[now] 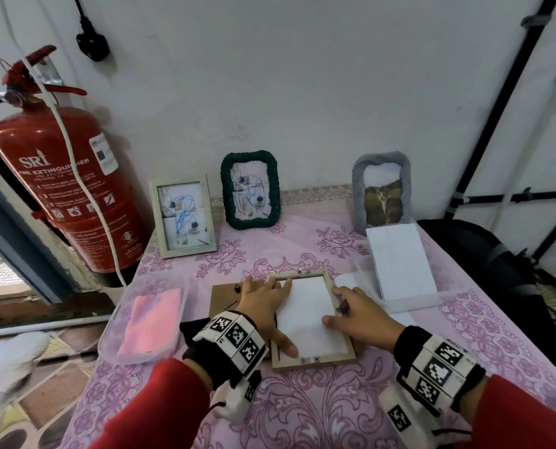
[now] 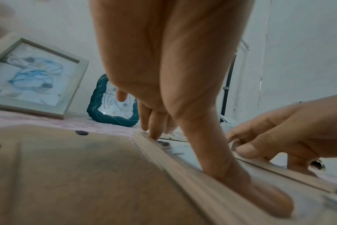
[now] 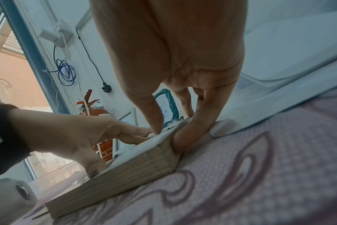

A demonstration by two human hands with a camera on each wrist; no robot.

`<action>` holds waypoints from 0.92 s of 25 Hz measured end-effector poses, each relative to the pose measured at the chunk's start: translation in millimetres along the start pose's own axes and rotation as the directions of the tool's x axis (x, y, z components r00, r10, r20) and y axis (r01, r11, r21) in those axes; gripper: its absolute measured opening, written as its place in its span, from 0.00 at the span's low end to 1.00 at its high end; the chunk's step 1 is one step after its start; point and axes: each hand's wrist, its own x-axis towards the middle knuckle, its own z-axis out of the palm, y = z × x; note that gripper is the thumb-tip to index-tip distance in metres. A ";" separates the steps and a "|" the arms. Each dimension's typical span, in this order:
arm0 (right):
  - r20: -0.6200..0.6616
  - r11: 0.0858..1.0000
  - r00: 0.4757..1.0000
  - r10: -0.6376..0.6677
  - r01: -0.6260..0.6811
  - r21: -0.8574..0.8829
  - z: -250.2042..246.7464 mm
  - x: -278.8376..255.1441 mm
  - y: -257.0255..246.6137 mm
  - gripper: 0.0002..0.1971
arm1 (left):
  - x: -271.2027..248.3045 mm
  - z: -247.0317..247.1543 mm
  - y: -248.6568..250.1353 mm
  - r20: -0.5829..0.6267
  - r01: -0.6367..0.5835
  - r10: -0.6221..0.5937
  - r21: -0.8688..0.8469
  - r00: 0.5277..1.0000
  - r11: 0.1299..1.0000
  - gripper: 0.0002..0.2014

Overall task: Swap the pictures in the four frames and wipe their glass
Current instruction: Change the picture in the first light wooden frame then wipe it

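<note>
A wooden frame lies face down in the middle of the table, with a white picture back showing inside it. My left hand lies flat over the frame's left side, fingers straight and thumb pressing the paper near the bottom. My right hand pinches the frame's right rail, thumb inside on the paper and fingers along the outer side. The brown backing board lies just left of the frame. Three frames stand at the back: a pale wooden one, a green one and a grey one.
A pink cloth lies in a clear tray at the left of the table. A stack of white sheets sits in another clear tray at the right. A red fire extinguisher hangs on the wall left of the table.
</note>
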 end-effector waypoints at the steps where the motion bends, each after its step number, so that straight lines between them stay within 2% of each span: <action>1: 0.008 1.000 1.000 -0.019 0.019 0.018 -0.6 -0.5 1.1 0.30 | 1.1 1.0 -0.1 -0.011 0.003 -0.003 -0.008 1.000 1.000 0.64; 3: 0.019 0.998 0.999 -0.047 0.046 0.048 -1.8 -1.9 3.1 0.32 | 1.2 3.1 -1.3 -0.049 -0.006 0.004 -0.035 0.999 0.999 0.61; 6: 0.025 0.998 0.998 -0.058 0.057 0.034 -1.6 -3.6 4.2 0.34 | -4.4 6.5 -2.4 -0.120 -0.031 0.019 -0.102 0.993 0.994 0.49; 11: 0.018 0.997 0.998 -0.056 0.056 0.044 -1.3 -3.2 3.3 0.36 | -12.8 12.2 -0.2 -0.177 -0.024 -0.025 -0.270 0.984 0.962 0.53; 14: 0.025 0.998 0.998 -0.051 0.050 0.044 -1.9 -4.2 3.6 0.39 | -15.7 17.1 -1.1 -0.236 -0.103 -0.033 -0.541 0.971 0.835 0.52; 16: 0.038 0.998 0.998 -0.052 0.050 0.042 -1.7 -5.3 3.7 0.40 | -19.6 20.6 1.1 -0.282 -0.126 -0.087 -0.657 0.955 0.743 0.52; 18: 0.045 0.998 0.998 -0.046 0.044 0.045 -1.1 -6.1 3.2 0.42 | -21.9 24.3 2.3 -0.328 -0.171 -0.160 -0.779 0.931 0.603 0.51; 21: 0.063 0.998 0.998 -0.030 0.026 0.054 -1.2 -7.2 1.5 0.42 | -22.8 23.9 3.8 -0.328 -0.180 -0.240 -0.856 0.914 0.484 0.42; 23: 0.074 0.998 0.997 -0.013 0.009 0.062 -2.2 -8.7 -0.6 0.42 | -22.6 22.5 4.9 -0.275 -0.155 -0.251 -0.897 0.928 0.413 0.33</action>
